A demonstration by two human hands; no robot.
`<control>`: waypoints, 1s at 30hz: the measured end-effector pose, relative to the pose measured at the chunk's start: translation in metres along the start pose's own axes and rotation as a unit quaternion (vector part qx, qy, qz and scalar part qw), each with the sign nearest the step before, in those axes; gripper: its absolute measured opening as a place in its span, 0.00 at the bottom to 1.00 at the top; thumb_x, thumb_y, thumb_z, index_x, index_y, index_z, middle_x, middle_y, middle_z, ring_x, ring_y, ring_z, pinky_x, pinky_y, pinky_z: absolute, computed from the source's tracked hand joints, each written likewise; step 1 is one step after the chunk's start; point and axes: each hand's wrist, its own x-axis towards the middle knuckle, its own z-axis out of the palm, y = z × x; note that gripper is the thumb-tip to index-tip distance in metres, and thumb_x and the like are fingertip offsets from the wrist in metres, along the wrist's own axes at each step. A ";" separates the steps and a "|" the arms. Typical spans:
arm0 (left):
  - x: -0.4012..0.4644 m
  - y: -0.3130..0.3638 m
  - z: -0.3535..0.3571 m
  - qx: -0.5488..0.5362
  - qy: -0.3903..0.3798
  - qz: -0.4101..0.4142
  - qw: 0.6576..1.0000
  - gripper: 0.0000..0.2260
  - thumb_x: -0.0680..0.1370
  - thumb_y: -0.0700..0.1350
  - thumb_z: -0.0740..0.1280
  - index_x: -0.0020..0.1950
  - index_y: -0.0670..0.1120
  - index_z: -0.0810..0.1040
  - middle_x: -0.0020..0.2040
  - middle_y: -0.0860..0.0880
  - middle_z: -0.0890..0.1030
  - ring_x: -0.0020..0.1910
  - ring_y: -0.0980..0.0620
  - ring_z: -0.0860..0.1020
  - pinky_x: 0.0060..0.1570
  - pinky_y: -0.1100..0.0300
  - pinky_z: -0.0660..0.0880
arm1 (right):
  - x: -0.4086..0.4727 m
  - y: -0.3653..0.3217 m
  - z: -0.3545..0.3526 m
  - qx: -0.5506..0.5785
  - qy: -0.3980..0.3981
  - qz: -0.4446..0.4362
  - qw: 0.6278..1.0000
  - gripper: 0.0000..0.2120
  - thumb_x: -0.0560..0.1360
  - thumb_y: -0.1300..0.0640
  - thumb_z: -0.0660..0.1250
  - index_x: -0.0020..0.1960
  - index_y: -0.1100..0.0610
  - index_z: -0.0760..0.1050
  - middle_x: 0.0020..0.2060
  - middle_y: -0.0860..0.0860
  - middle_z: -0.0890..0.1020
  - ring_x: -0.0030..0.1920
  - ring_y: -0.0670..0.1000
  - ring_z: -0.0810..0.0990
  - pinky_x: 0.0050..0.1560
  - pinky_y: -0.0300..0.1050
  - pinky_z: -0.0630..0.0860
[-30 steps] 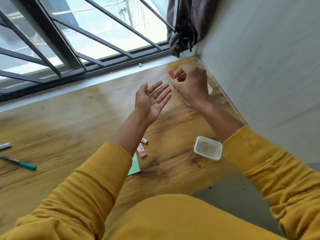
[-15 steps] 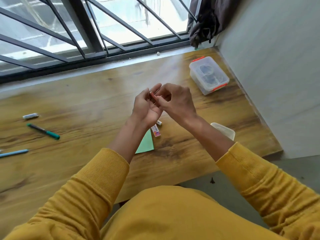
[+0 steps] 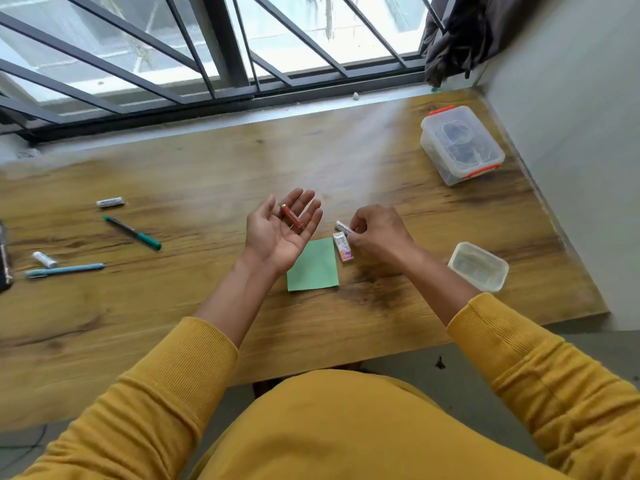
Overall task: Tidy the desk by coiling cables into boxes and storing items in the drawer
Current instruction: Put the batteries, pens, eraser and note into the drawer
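My left hand is held palm up over the middle of the wooden desk, and a small red battery lies across its straight fingers. My right hand is down at the desk just to the right, its fingertips pinching a small white battery. Beside that lies a white eraser at the corner of a green sticky-note pad.
A clear box with orange clips stands at the back right by the wall, cables inside. A small empty clear tub sits near the right edge. At the left lie two white batteries, a green pen and a blue pen.
My hands came back from the clipped box to the desk's middle. The red battery passed from my right hand to my left palm, and my right hand dropped onto the white battery.
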 end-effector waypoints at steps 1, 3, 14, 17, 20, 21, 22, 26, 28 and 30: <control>-0.001 0.001 -0.003 0.000 0.000 -0.002 1.000 0.22 0.88 0.52 0.55 0.67 0.37 0.78 0.61 0.37 0.85 0.56 0.37 0.86 0.67 0.43 0.78 | 0.002 0.000 0.001 -0.002 0.000 0.002 1.000 0.03 0.69 0.55 0.74 0.42 0.53 0.84 0.37 0.49 0.84 0.41 0.52 0.83 0.38 0.41 0.72; -0.003 0.003 -0.008 -0.002 0.002 -0.006 1.000 0.22 0.88 0.52 0.56 0.66 0.37 0.79 0.61 0.37 0.85 0.57 0.37 0.86 0.67 0.43 0.79 | 0.004 -0.001 0.002 -0.014 0.002 0.002 1.000 0.01 0.68 0.56 0.74 0.40 0.53 0.84 0.36 0.49 0.84 0.40 0.53 0.83 0.36 0.41 0.71; -0.017 0.012 -0.034 -0.023 0.032 -0.021 0.999 0.20 0.86 0.52 0.59 0.63 0.39 0.81 0.60 0.40 0.84 0.57 0.40 0.84 0.68 0.45 0.77 | -0.019 -0.068 0.009 0.094 0.091 -0.088 0.988 0.05 0.67 0.55 0.75 0.42 0.54 0.83 0.33 0.46 0.83 0.37 0.49 0.83 0.41 0.48 0.81; -0.021 0.019 -0.038 -0.034 0.035 -0.018 0.999 0.19 0.86 0.52 0.58 0.63 0.38 0.80 0.59 0.39 0.83 0.57 0.40 0.84 0.57 0.45 0.83 | -0.033 -0.099 0.029 0.124 0.061 -0.137 0.981 0.06 0.69 0.52 0.77 0.40 0.53 0.81 0.32 0.45 0.82 0.35 0.46 0.82 0.39 0.48 0.81; -0.030 0.029 -0.041 -0.033 0.028 -0.013 0.999 0.20 0.87 0.53 0.57 0.63 0.39 0.79 0.52 0.39 0.84 0.50 0.41 0.85 0.53 0.47 0.83 | -0.041 -0.124 0.046 0.113 0.037 -0.165 0.979 0.07 0.69 0.51 0.74 0.42 0.54 0.81 0.35 0.47 0.83 0.37 0.50 0.82 0.41 0.49 0.80; -0.033 0.033 -0.043 -0.031 0.026 -0.012 0.999 0.20 0.87 0.54 0.57 0.63 0.40 0.79 0.50 0.40 0.84 0.48 0.42 0.85 0.55 0.48 0.81 | -0.042 -0.131 0.051 0.103 0.036 -0.176 0.978 0.08 0.69 0.51 0.73 0.43 0.55 0.81 0.35 0.48 0.82 0.38 0.52 0.82 0.41 0.49 0.79; -0.036 0.037 -0.046 -0.032 0.028 -0.009 0.999 0.20 0.86 0.54 0.57 0.63 0.40 0.79 0.50 0.41 0.85 0.46 0.44 0.85 0.56 0.49 0.79 | -0.043 -0.137 0.056 0.093 0.038 -0.186 0.977 0.09 0.70 0.52 0.73 0.43 0.57 0.80 0.36 0.49 0.82 0.38 0.53 0.81 0.41 0.50 0.78; -0.044 0.055 -0.068 -0.063 0.038 0.005 0.997 0.20 0.86 0.54 0.57 0.63 0.41 0.79 0.52 0.41 0.85 0.47 0.43 0.86 0.54 0.50 0.82 | -0.041 -0.157 0.075 0.079 0.042 -0.219 0.972 0.07 0.72 0.52 0.75 0.43 0.55 0.80 0.36 0.49 0.82 0.38 0.52 0.81 0.42 0.53 0.80; -0.049 0.064 -0.081 -0.088 0.038 0.009 0.995 0.19 0.86 0.55 0.58 0.63 0.41 0.79 0.51 0.40 0.85 0.47 0.40 0.87 0.50 0.49 0.85 | -0.040 -0.169 0.081 0.086 0.048 -0.230 0.968 0.06 0.73 0.51 0.75 0.42 0.52 0.81 0.35 0.48 0.82 0.37 0.49 0.81 0.41 0.51 0.80; -0.055 0.072 -0.091 -0.107 0.040 0.020 0.993 0.20 0.86 0.55 0.59 0.64 0.40 0.78 0.52 0.38 0.86 0.48 0.39 0.87 0.48 0.48 0.86 | -0.039 -0.182 0.086 0.094 0.056 -0.242 0.964 0.05 0.74 0.53 0.75 0.41 0.53 0.82 0.35 0.46 0.82 0.36 0.49 0.81 0.41 0.51 0.80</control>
